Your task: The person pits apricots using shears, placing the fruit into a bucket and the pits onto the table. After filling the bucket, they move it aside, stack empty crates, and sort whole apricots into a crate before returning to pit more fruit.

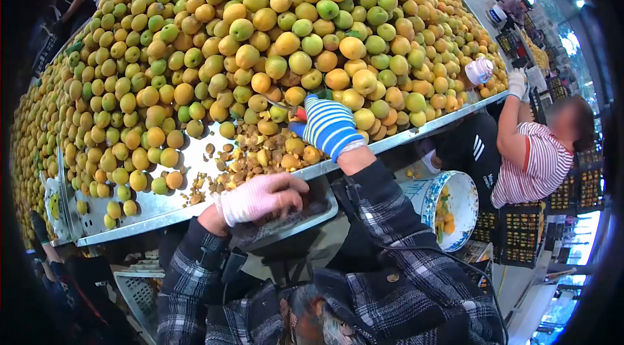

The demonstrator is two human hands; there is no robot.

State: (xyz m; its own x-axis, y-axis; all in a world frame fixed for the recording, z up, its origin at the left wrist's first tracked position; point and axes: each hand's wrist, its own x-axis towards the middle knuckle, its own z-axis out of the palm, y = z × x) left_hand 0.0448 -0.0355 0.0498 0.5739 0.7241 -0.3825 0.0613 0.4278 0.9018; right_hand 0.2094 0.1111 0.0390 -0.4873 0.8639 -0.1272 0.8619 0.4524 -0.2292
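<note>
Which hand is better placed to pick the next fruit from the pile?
Right, I think: the right hand lies against the fruit pile, while the left hand sits lower at the table edge, away from it.

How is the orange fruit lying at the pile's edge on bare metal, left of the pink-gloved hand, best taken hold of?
Pinch the orange fruit across its round middle, coming from above and the near side: it is a smooth ball, bare metal lies there, while a greener fruit touches its left.
</note>
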